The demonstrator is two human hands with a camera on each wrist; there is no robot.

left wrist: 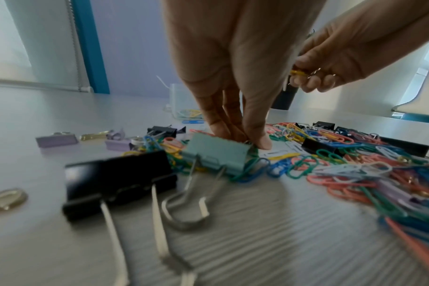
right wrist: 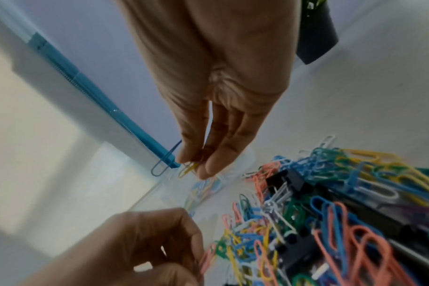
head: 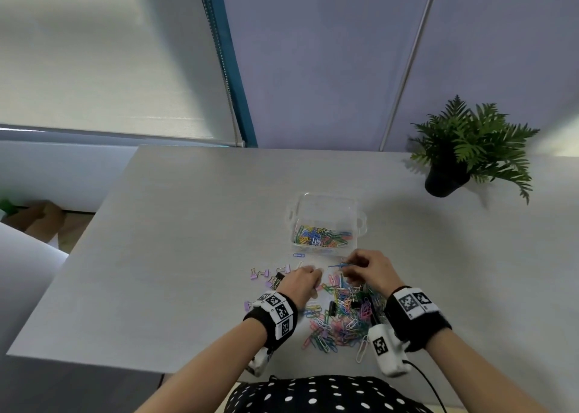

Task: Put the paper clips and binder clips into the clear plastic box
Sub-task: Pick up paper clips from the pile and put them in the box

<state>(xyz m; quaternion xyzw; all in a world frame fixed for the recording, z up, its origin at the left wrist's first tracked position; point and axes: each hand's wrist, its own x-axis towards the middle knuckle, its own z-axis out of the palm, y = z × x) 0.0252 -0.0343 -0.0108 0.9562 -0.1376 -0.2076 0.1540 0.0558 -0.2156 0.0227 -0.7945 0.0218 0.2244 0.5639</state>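
The clear plastic box (head: 360,221) stands mid-table with several coloured paper clips inside. In front of it lies a pile of paper clips (head: 341,315) mixed with black binder clips. My right hand (head: 351,268) hovers between pile and box, pinching a blue paper clip (right wrist: 165,160) and a yellow one (right wrist: 189,168). My left hand (left wrist: 252,142) reaches down to the pile's left edge, fingertips pinched together on a small clip just behind a teal binder clip (left wrist: 218,152). A large black binder clip (left wrist: 118,180) lies nearer the wrist.
Small purple binder clips (head: 260,273) are scattered left of the pile. A potted fern (head: 463,149) stands at the far right of the grey table (head: 188,256). The table's left edge drops off beside a window blind.
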